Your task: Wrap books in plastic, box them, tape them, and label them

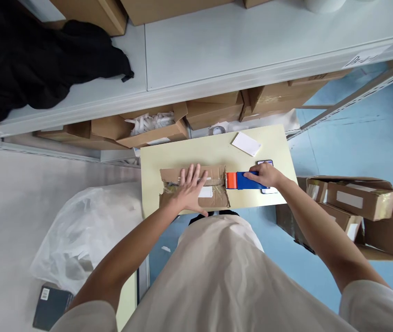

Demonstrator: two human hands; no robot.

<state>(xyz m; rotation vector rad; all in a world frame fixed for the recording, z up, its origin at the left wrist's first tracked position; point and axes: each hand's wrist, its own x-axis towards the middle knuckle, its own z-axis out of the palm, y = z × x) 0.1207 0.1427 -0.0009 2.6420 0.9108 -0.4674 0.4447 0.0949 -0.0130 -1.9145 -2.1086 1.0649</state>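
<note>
A torn, flattened-looking cardboard box (pixel 217 198) with a white label lies on the pale yellow table (pixel 158 157). My left hand (pixel 191 191) rests on top of it, fingers spread and flat. In my right hand (pixel 263 176) is a blue tape dispenser with an orange head (pixel 231 180), gripped with the fingers wrapped round it. Its toothed front end meets the box's right edge. Partly behind the dispenser and hand is a phone (pixel 268 190), of which only the ends show.
A white card or small box (pixel 246 144) lies at the table's back right. Behind it stands a metal shelf (pixel 251 46) with cartons and a tape roll (pixel 217 130). An open carton of boxes (pixel 348 203) is on the right floor, a plastic bag (pixel 92 230) on the left.
</note>
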